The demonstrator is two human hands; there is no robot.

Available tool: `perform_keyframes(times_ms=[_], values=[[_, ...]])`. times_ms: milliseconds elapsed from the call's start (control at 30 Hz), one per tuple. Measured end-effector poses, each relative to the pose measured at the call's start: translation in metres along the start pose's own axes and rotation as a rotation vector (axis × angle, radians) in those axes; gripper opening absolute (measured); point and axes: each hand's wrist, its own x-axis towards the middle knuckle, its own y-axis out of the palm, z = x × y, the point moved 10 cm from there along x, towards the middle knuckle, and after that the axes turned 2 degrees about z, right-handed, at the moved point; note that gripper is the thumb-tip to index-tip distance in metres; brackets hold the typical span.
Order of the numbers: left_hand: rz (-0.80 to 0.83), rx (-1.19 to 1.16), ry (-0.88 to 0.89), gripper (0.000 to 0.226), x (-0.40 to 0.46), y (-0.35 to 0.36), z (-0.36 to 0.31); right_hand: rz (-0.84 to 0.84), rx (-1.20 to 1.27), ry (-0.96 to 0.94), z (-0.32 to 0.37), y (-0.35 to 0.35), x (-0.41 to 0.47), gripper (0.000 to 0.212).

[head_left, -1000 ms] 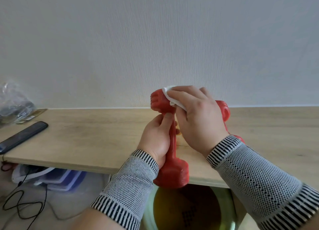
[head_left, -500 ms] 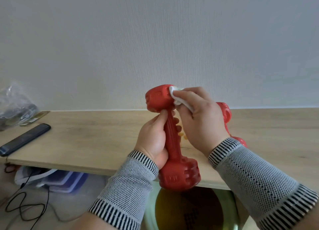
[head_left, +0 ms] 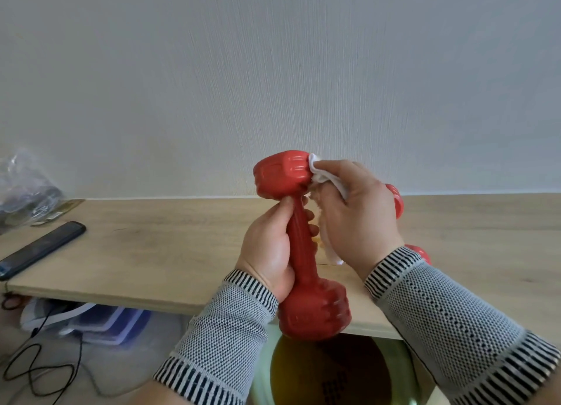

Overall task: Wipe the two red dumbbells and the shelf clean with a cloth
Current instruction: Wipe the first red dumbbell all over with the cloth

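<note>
My left hand [head_left: 267,249] grips the handle of a red dumbbell [head_left: 282,174], held nearly upright above the front edge of the wooden shelf [head_left: 158,253]. My right hand [head_left: 355,213] holds a white cloth [head_left: 321,174] against the right side of the dumbbell's upper head. The second red dumbbell [head_left: 396,202] lies on the shelf behind my right hand, mostly hidden by it and my sleeve.
A black phone [head_left: 42,248] lies on the shelf's left end, with a clear plastic bag [head_left: 24,189] behind it. Below the shelf are a stack of plastic trays [head_left: 103,322], a black cable [head_left: 39,371] and a round yellow-green container [head_left: 334,374].
The dumbbell has risen and turned, so more of its upper head shows. My right hand with the cloth has slid from the top of that head to its right side.
</note>
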Motion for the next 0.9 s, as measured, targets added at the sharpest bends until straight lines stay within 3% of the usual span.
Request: perform_keyframes(times_ms=[133,267,333,467,700,900], values=[[-0.031,0.12,0.076,0.028,-0.001,-0.003,-0.011,-0.053,-0.114,-0.196,0.029,-0.004,0.001,0.032],[-0.033,0.208,0.09,0.024,-0.002,-0.006,-0.015,0.007,-0.336,-0.366,0.045,0.007,-0.004,0.04],[-0.038,0.215,0.083,0.023,-0.004,-0.007,-0.013,0.054,-0.334,-0.306,0.03,0.01,-0.001,0.043],[-0.033,0.158,0.064,0.024,-0.008,-0.004,-0.011,0.059,-0.138,0.005,-0.012,0.003,0.005,0.035],[-0.016,0.047,0.039,0.024,-0.003,0.0,-0.008,0.0,-0.104,-0.178,0.031,0.01,-0.008,0.03],[-0.017,0.05,0.018,0.036,0.003,-0.004,0.003,0.002,-0.038,-0.048,0.004,0.002,0.003,0.021]])
